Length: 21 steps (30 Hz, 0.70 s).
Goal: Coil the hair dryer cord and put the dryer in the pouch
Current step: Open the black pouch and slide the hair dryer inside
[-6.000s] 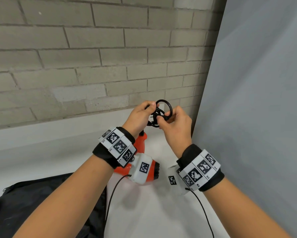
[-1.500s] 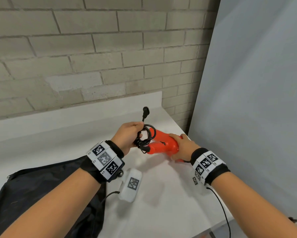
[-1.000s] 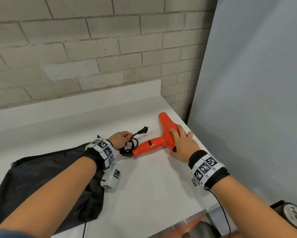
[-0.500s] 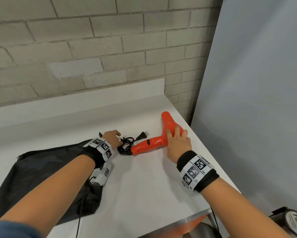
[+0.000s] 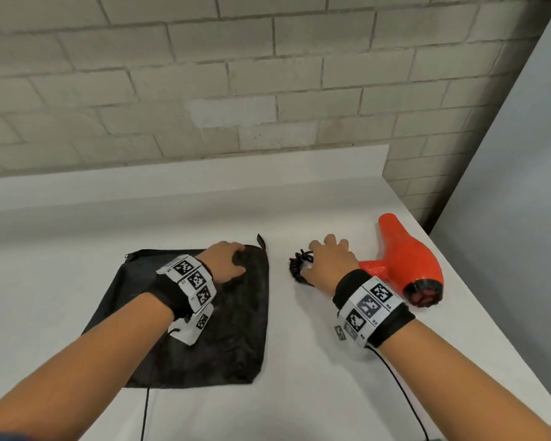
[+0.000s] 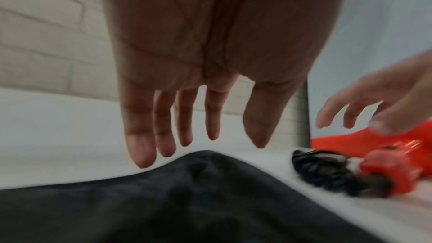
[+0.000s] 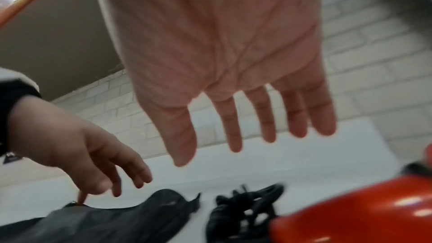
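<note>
The red hair dryer (image 5: pixel 408 262) lies on its side at the right of the white table (image 5: pixel 299 393), its black coiled cord (image 5: pixel 296 265) bunched at the handle's end. My right hand (image 5: pixel 328 262) hovers over the cord and handle; in the right wrist view its fingers (image 7: pixel 233 127) are straight above the cord (image 7: pixel 245 213) and dryer (image 7: pixel 350 210), holding nothing. The black pouch (image 5: pixel 204 345) lies flat to the left. My left hand (image 5: pixel 226 259) is over its far right corner, fingers (image 6: pixel 211 117) spread just above the fabric (image 6: pixel 187 200).
A brick wall (image 5: pixel 268 90) with a low white upstand runs along the back. A grey panel (image 5: pixel 506 186) stands at the right, close to the dryer, and the table's right edge runs just beside it. Thin black cables (image 5: pixel 401 393) hang from both wrist bands.
My left hand has let go of the coiled cord and moved left onto the pouch's corner. My right hand has left the dryer's body and come over the cord.
</note>
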Each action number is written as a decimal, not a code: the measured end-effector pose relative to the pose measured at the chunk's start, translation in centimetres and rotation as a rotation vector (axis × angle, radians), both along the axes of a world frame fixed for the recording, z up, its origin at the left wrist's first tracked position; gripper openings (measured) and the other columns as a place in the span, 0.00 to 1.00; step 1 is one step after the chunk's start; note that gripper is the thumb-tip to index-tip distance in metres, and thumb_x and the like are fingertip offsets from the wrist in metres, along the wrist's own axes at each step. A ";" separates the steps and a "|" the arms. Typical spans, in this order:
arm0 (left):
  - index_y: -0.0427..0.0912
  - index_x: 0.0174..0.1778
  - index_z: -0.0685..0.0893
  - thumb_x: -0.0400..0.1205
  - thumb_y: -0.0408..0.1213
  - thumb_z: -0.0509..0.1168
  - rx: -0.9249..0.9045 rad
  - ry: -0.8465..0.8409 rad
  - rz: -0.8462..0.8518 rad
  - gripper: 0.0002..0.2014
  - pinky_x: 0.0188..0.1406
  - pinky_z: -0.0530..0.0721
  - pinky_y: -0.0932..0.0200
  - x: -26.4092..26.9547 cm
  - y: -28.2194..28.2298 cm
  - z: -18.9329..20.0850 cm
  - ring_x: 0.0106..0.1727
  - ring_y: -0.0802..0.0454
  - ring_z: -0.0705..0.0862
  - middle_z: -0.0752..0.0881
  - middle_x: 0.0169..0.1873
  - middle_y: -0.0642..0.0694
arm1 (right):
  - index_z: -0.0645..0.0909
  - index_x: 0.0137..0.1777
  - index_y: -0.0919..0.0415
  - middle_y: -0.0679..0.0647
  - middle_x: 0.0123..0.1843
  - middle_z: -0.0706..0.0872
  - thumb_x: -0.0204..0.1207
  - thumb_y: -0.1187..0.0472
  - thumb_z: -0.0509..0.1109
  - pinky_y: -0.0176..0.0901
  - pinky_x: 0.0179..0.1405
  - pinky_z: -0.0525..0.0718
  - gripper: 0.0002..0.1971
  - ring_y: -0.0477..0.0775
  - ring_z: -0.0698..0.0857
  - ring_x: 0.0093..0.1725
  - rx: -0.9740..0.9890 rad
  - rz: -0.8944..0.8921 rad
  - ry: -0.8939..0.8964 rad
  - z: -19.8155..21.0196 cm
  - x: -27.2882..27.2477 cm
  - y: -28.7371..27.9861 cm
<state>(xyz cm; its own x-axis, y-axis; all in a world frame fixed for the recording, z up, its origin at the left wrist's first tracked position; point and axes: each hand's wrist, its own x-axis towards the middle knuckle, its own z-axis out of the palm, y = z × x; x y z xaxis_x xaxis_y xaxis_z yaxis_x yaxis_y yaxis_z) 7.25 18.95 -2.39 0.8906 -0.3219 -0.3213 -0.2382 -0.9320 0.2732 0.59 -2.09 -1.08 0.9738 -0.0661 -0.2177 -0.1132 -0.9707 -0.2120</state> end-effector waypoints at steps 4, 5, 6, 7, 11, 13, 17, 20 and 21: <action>0.46 0.78 0.55 0.75 0.39 0.67 0.121 0.008 0.016 0.37 0.76 0.65 0.50 2.6 4.5 -0.8 0.76 0.41 0.66 0.62 0.78 0.40 | 0.67 0.73 0.57 0.59 0.71 0.72 0.76 0.52 0.66 0.52 0.68 0.75 0.26 0.61 0.73 0.69 0.213 0.228 0.117 -0.2 3.2 4.4; 0.46 0.79 0.54 0.75 0.38 0.69 0.107 0.025 0.011 0.39 0.75 0.66 0.50 3.0 5.3 -1.1 0.76 0.42 0.67 0.63 0.78 0.41 | 0.67 0.73 0.57 0.59 0.71 0.72 0.75 0.54 0.66 0.51 0.67 0.75 0.26 0.61 0.74 0.68 0.219 0.265 0.123 -0.4 4.0 5.5; 0.47 0.78 0.55 0.74 0.38 0.69 0.080 0.041 0.008 0.40 0.74 0.67 0.50 3.4 5.6 -1.4 0.75 0.42 0.69 0.67 0.77 0.42 | 0.66 0.73 0.57 0.60 0.71 0.73 0.75 0.55 0.67 0.51 0.68 0.75 0.27 0.61 0.75 0.68 0.220 0.289 0.127 -0.5 4.7 6.1; 0.47 0.77 0.58 0.74 0.37 0.70 0.059 0.043 0.006 0.38 0.72 0.69 0.50 3.7 5.9 -1.7 0.72 0.43 0.72 0.71 0.74 0.43 | 0.65 0.75 0.57 0.60 0.73 0.72 0.75 0.56 0.67 0.52 0.69 0.74 0.29 0.61 0.74 0.69 0.220 0.304 0.134 -0.6 5.4 6.8; 0.46 0.58 0.79 0.77 0.37 0.66 0.034 -0.091 -0.078 0.14 0.56 0.75 0.54 4.4 5.7 -2.0 0.58 0.45 0.80 0.83 0.55 0.46 | 0.54 0.80 0.54 0.58 0.79 0.66 0.75 0.59 0.68 0.54 0.74 0.70 0.36 0.62 0.68 0.75 0.182 0.351 0.189 -1.1 6.7 8.2; 0.42 0.52 0.82 0.78 0.36 0.64 -0.086 -0.145 -0.120 0.08 0.54 0.76 0.55 4.4 5.2 -1.2 0.53 0.45 0.81 0.85 0.50 0.42 | 0.58 0.78 0.52 0.57 0.75 0.72 0.73 0.59 0.70 0.58 0.71 0.73 0.35 0.62 0.73 0.71 0.212 0.350 0.179 -1.2 6.7 8.2; 0.37 0.49 0.83 0.80 0.33 0.62 -0.377 -0.315 -0.190 0.07 0.55 0.76 0.55 3.5 3.0 1.9 0.48 0.46 0.80 0.85 0.47 0.39 | 0.78 0.41 0.53 0.51 0.40 0.80 0.72 0.60 0.70 0.49 0.48 0.78 0.03 0.59 0.80 0.47 0.459 0.280 -0.033 0.9 5.5 6.7; 0.36 0.47 0.82 0.79 0.30 0.61 -0.598 -0.493 -0.198 0.06 0.49 0.73 0.69 1.8 1.0 4.5 0.47 0.51 0.79 0.84 0.43 0.44 | 0.83 0.40 0.58 0.54 0.47 0.73 0.72 0.48 0.69 0.51 0.50 0.76 0.13 0.58 0.73 0.54 0.197 0.196 -0.105 2.1 4.0 4.2; 0.37 0.46 0.82 0.79 0.30 0.61 -0.664 -0.529 -0.195 0.05 0.47 0.71 0.75 1.0 0.5 5.3 0.46 0.54 0.79 0.83 0.42 0.47 | 0.84 0.45 0.59 0.56 0.53 0.71 0.72 0.44 0.68 0.53 0.54 0.76 0.17 0.59 0.69 0.58 0.033 0.147 -0.080 2.3 3.5 3.4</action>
<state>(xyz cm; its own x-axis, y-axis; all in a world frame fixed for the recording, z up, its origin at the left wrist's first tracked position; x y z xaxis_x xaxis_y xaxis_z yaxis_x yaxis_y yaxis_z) 8.26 19.43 2.94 0.7792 -0.4583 0.4275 -0.6265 -0.5483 0.5539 4.08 1.28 1.23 0.9867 0.0842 -0.1392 0.0478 -0.9680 -0.2463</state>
